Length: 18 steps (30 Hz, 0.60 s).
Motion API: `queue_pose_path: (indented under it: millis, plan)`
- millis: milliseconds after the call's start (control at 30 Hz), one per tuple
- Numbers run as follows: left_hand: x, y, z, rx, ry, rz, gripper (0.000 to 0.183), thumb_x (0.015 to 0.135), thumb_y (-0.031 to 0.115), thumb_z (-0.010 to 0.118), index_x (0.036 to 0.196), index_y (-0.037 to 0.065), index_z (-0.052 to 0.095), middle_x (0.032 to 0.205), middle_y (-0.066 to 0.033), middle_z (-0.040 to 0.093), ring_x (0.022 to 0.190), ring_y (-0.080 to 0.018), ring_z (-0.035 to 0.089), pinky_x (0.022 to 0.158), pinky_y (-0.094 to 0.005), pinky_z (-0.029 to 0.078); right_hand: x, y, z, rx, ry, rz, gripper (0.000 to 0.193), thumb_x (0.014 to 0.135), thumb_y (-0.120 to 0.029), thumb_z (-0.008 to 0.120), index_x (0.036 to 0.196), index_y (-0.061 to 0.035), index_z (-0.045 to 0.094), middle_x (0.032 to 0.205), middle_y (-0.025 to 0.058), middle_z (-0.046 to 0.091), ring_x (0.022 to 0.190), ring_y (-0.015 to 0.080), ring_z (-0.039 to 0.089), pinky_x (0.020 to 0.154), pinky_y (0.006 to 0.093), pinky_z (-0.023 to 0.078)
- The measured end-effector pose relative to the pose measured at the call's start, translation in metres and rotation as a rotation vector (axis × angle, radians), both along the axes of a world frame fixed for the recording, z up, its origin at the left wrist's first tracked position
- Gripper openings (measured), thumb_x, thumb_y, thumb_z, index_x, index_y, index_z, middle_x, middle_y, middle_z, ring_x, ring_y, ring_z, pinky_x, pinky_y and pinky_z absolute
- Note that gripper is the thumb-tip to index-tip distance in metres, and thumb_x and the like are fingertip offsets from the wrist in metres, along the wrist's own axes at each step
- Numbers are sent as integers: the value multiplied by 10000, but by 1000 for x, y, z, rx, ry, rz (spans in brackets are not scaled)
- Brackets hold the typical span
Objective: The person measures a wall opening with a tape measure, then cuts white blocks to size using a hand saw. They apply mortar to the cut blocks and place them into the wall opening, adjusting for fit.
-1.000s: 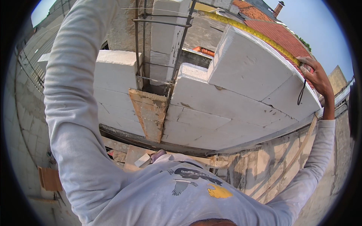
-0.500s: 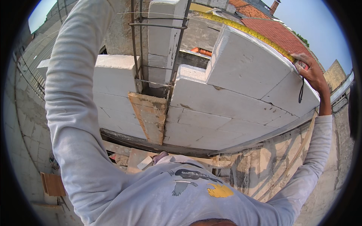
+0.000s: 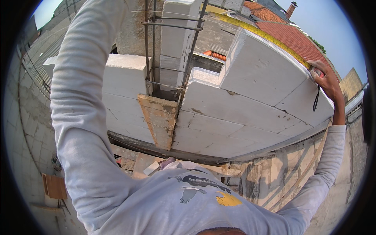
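My right hand [image 3: 328, 80] is closed around a red-and-grey tape measure [image 3: 317, 72] at the top edge of the white block wall [image 3: 243, 111]. A dark wrist strap hangs from the tape's case. Its yellow blade [image 3: 270, 38] is pulled out and runs leftward along the wall top, past the upper block [image 3: 264, 64], toward the steel bars. My left arm [image 3: 80, 90] in its pale sleeve stretches up and out at the upper edge, so that hand is out of sight.
Upright steel rebar [image 3: 191, 47] with tied stirrups stands in the gap between two wall sections. A wooden formwork board [image 3: 158, 117] covers the gap's lower part. A thin string [image 3: 168, 16] crosses the bars. Red tiled roofs [image 3: 288, 37] lie beyond the wall; planks [image 3: 141, 164] lie below.
The whole view has shifted slightly, so the wall and bars appear a little farther right and lower. My right hand keeps its hold on the tape measure, with the blade still stretched out.
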<state>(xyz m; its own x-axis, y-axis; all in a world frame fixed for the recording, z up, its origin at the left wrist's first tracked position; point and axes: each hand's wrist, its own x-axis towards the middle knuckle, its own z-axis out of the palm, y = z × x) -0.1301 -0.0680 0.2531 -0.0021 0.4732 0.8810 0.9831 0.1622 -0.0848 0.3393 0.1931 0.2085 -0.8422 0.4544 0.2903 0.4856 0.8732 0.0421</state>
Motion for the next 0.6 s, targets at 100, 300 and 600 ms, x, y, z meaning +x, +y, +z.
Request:
queue_pose_path:
  millis: [100,300,600]
  plan:
    - [9,-1,0,-23,-61,-6,628,1010,588,619,579,136,553,497,34,409,432,-80,319,435,-289,308,1,-1,0,43,-7,-11,492,896,-226,597,1324,8,660,1276,153,687,1227,291,626,1114,382,430]
    - [-19,9,5,-19,119,-114,627,1019,555,626,576,114,572,484,30,411,431,-90,299,430,-312,292,2,1,-2,41,15,9,475,925,-243,600,1319,15,661,1293,159,687,1240,298,621,1124,387,421]
    - [-41,28,12,268,846,-50,717,1010,620,587,611,30,672,488,-78,512,424,-195,441,478,-377,420,112,11,-1,-164,443,0,525,1026,-335,609,1442,-16,591,1304,109,645,1018,168,611,859,321,508]
